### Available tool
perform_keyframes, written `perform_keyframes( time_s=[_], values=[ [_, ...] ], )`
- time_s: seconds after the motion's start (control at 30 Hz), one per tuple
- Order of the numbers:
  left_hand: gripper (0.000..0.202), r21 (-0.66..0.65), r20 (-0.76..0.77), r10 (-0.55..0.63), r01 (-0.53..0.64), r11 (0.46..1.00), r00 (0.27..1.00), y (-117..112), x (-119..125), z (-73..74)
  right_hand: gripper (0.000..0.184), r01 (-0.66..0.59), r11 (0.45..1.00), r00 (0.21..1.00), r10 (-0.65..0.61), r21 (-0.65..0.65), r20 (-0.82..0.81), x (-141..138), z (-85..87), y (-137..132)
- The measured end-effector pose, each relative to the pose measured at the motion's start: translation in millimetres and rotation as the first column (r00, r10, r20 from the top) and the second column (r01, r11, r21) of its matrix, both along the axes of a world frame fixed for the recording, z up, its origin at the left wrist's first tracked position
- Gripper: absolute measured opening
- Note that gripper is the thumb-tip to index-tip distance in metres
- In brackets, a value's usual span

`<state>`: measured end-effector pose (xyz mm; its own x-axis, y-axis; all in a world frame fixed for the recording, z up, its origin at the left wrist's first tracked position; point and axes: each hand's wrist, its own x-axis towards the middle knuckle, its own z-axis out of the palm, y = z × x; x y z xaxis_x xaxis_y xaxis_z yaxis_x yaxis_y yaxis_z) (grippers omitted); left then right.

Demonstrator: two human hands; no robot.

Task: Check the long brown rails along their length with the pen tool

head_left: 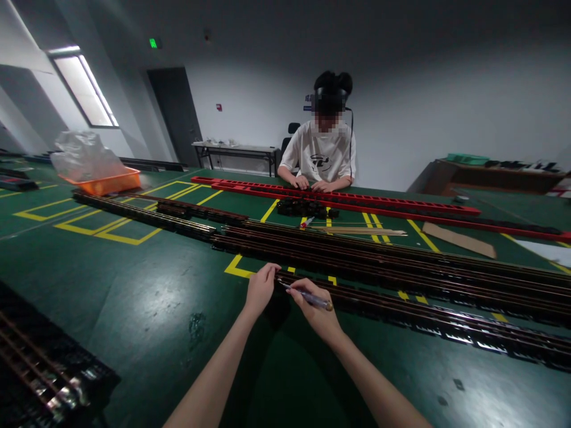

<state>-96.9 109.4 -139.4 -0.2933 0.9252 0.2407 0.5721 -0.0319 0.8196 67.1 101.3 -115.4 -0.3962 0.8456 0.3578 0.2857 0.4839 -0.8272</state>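
"Head view — what has each hand got?"

"The right hand (319,316) grasps a slim screwdriver (316,299) by its clear handle, tip pointing towards the left hand (260,292). The left hand has its fingers drawn together at the left end of the nearest dark strip (392,309); I cannot tell whether they grip it."

"Where do tool and strip lie?"

"The strip is on the green table (169,291), running off to the right, on the near side of a packed bundle of dark strips (379,260). The screwdriver tip is just beside its left end; whether they touch is too small to tell."

"How would they handle?"

"I'd judge the screwdriver light, stiff and slightly slippery, best pinched around the handle. The strip looks stiff, yet long enough to sag — take it by its edges and support its length."

"And the counts?"

"One screwdriver, one orange tray (111,183) with one clear bag (82,157), one cardboard piece (459,239), two red frames (446,208) as far as I can see, one co-worker (328,157). The bundled strips are too crowded to count."
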Motion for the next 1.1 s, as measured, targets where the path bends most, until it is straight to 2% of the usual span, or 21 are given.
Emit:
perform_keyframes(
  time_s=[0.17, 0.57, 0.7, 0.93, 1.1],
  values=[
    [0.030, -0.019, 0.007, 0.004, -0.004, 1.000, 1.000, -0.5, 0.0, 2.5, 0.016, -0.024, 1.000, 1.000, 0.024, 0.012, -0.014, -0.5, -1.0, -0.3],
    [0.031, -0.010, -0.008, -0.005, 0.005, 1.000, 1.000, 0.3, -1.4, -2.0, 0.017, 0.052, 0.999, 0.994, -0.050, 0.016, -0.098, 4.3, -1.1, -3.9],
    [0.031, 0.012, -0.017, 0.000, 0.000, 1.000, 1.000, -0.1, -1.9, -2.7, 0.016, 0.024, 1.000, 0.992, -0.025, -0.012, -0.127, 5.5, 1.0, -5.3],
    [0.031, -0.009, -0.005, -0.005, 0.005, 1.000, 1.000, -0.9, -1.0, -1.1, 0.016, 0.022, 1.000, 0.997, -0.023, -0.018, -0.076, 6.2, 2.5, -6.1],
    [0.032, -0.025, 0.006, -0.013, 0.014, 1.000, 1.000, -2.0, -0.9, -0.6, 0.015, 0.046, 0.999, 0.993, -0.048, -0.014, -0.107, 6.0, 1.1, -6.2]
  ],
)
